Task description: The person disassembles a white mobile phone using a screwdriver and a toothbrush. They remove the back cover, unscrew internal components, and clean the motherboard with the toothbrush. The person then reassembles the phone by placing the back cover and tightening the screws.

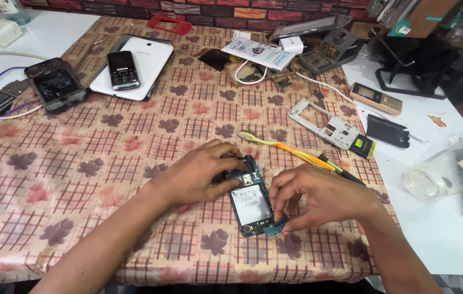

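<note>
Both hands flank opened phone [250,202] nr table's front edge, long axis front-to-back: left hand [199,174] pinches its far end, right hand [318,198] pinches near btm corner.

A leaf-patterned tablecloth [106,158] fills the frame. Upper left: a white tablet [150,60] with a black keypad phone [123,71] on it. Right: a white phone frame [324,124], a clear glass [449,171].
</note>
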